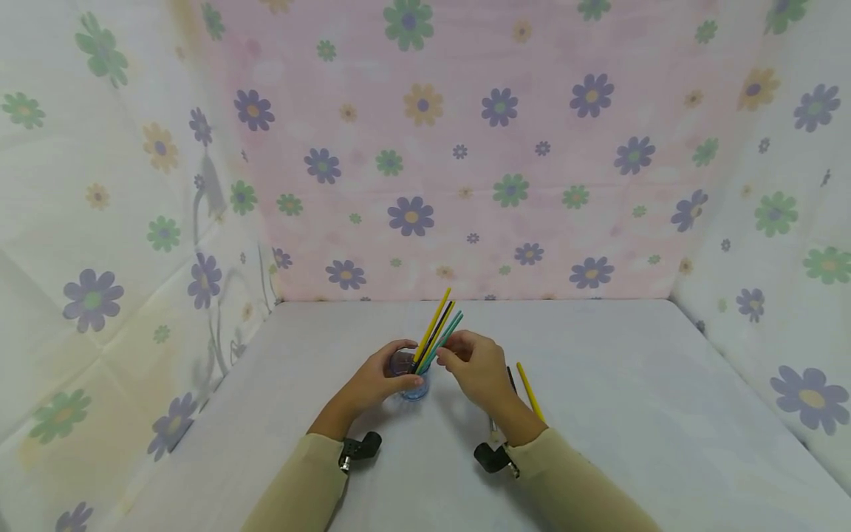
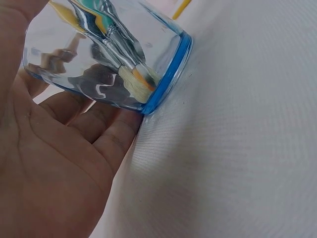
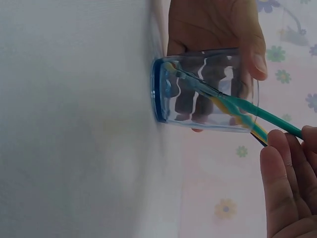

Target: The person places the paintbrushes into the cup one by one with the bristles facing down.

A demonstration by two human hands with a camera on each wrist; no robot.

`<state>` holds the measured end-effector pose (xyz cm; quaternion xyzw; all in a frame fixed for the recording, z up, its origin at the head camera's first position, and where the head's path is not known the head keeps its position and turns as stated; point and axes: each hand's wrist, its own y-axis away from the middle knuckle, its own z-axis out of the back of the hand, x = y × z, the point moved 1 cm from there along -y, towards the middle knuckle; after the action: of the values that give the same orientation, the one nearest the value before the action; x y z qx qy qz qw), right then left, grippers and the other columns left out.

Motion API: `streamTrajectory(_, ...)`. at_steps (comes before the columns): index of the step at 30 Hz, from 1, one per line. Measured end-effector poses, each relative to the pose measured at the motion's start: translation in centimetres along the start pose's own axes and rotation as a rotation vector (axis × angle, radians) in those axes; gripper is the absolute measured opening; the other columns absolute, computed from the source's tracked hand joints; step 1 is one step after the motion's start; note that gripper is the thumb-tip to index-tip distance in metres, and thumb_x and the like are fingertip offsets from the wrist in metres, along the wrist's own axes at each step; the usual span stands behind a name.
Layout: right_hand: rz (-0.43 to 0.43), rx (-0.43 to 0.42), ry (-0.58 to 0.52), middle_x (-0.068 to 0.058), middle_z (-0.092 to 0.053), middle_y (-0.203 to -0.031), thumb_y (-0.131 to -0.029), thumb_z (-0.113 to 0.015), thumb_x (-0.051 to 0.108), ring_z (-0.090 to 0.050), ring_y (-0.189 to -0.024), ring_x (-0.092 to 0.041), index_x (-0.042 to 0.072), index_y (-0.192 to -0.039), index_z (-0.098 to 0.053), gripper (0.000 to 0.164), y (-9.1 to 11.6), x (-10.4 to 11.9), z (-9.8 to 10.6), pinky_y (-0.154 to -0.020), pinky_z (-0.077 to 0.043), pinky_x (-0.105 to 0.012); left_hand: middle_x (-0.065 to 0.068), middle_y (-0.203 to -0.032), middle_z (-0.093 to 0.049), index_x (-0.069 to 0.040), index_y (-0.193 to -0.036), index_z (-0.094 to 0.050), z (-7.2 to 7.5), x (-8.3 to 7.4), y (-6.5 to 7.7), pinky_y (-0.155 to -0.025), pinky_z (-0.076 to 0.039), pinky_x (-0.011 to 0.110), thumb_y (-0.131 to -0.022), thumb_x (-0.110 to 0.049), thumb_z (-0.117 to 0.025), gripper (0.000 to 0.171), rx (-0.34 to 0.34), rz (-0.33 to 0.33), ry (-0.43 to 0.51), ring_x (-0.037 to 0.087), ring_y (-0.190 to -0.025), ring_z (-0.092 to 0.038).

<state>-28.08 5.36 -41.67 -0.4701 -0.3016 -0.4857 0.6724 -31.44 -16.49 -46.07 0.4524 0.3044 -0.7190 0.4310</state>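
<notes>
My left hand (image 1: 375, 380) grips a clear cup (image 1: 415, 392) with a blue base that stands on the white table. Several paintbrushes lean in it, bristles down, with yellow, dark and teal handles; their pale bristles (image 2: 134, 85) show through the wall in the left wrist view. At the cup's right side, my right hand (image 1: 480, 369) pinches a teal paintbrush (image 3: 270, 117) by its handle, while the lower part of that brush is inside the cup. Its fingertips partly leave the right wrist view.
To the right of the cup, a yellow paintbrush (image 1: 530, 391) and a dark-handled one (image 1: 511, 379) lie on the white table (image 1: 612, 384), partly behind my right wrist. Flowered cloth (image 1: 459, 185) hangs at the back and both sides.
</notes>
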Motion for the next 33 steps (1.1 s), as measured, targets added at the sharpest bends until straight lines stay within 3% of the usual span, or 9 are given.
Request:
streamTrajectory(7, -0.009, 0.025, 0.032, 0.010, -0.070, -0.082, -0.089, -0.067, 0.027, -0.068, -0.076, -0.020, 0.017, -0.098, -0.067, 0.012, 0.2, -0.3, -0.5, -0.062, -0.054, -0.029, -0.004, -0.123, -0.062, -0.039, -0.134, -0.041, 0.0, 0.1, -0.1, -0.100, -0.044, 0.046, -0.083, -0.034, -0.074, 0.061, 0.011, -0.003, 0.008, 0.017, -0.116, -0.058)
streamTrajectory(16, 0.018, 0.014, 0.081, 0.011, -0.070, -0.085, -0.089, -0.068, 0.030, -0.065, -0.075, -0.004, 0.019, -0.099, -0.068, 0.015, 0.0, -0.6, -0.3, -0.063, -0.053, -0.027, -0.002, -0.123, -0.062, -0.036, -0.135, -0.042, 0.1, -0.1, 0.1, -0.101, -0.042, 0.047, -0.082, -0.035, -0.075, 0.063, 0.009, 0.008, 0.013, 0.018, -0.116, -0.058)
streamTrajectory(20, 0.007, 0.013, 0.091, 0.014, -0.069, -0.086, -0.088, -0.068, 0.031, -0.064, -0.077, -0.004, 0.020, -0.099, -0.069, 0.015, -0.2, -0.5, 0.6, -0.066, -0.053, -0.028, -0.001, -0.123, -0.062, -0.034, -0.134, -0.043, 0.1, 0.0, 0.1, -0.099, -0.044, 0.044, -0.081, -0.038, -0.075, 0.062, 0.017, -0.004, 0.004, 0.019, -0.116, -0.058)
streamTrajectory(25, -0.053, 0.081, 0.118, 0.016, -0.068, -0.091, -0.088, -0.068, 0.034, -0.064, -0.087, -0.006, 0.027, -0.098, -0.069, 0.012, -0.5, -0.3, 2.2, -0.072, -0.053, -0.031, -0.002, -0.120, -0.062, -0.037, -0.133, -0.044, 0.1, -0.4, 0.3, -0.097, -0.044, 0.044, -0.080, -0.042, -0.075, 0.063, -0.001, 0.019, -0.023, 0.018, -0.111, -0.058)
streamTrajectory(33, -0.149, 0.094, 0.114, 0.009, -0.067, -0.098, -0.087, -0.068, 0.036, -0.065, -0.088, -0.013, 0.026, -0.102, -0.067, 0.017, -1.3, -0.1, 5.3, -0.072, -0.054, -0.032, -0.003, -0.122, -0.062, -0.038, -0.134, -0.043, 0.0, -0.6, 0.3, -0.100, -0.043, 0.047, -0.079, -0.039, -0.077, 0.064, -0.012, 0.035, -0.016, 0.016, -0.114, -0.057)
